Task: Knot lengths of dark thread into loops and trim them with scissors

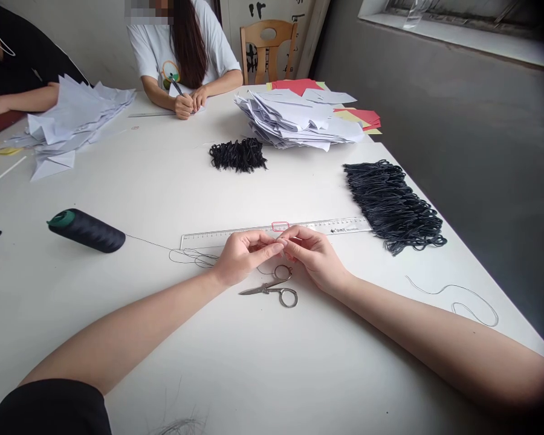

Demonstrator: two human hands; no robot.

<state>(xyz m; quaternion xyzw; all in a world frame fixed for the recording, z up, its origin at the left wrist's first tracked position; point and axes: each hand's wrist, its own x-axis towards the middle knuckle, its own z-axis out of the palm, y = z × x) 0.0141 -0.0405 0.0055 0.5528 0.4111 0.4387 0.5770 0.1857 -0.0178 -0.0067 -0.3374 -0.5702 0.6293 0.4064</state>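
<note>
My left hand (243, 257) and my right hand (315, 257) meet over the ruler, thumbs and forefingers pinched together on a thin black thread. Their fingertips hide the pinched part. Loops of this thread (193, 258) lie beside my left hand and lead back to a black thread cone (90, 231) lying on its side. Just below my hands rest small metal scissors (269, 289), blades pointing left and partly spread. Behind the fingers stretches a clear ruler (344, 226) with a small red outline marked on it.
Black looped tassels (394, 205) cover the table's right side, touching the ruler. A smaller black bundle (238, 154) lies farther back. White paper stacks (294, 118) stand beyond. A loose thread (474, 287) curls at right. Across the white table (163, 344), one person writes; another sits at left.
</note>
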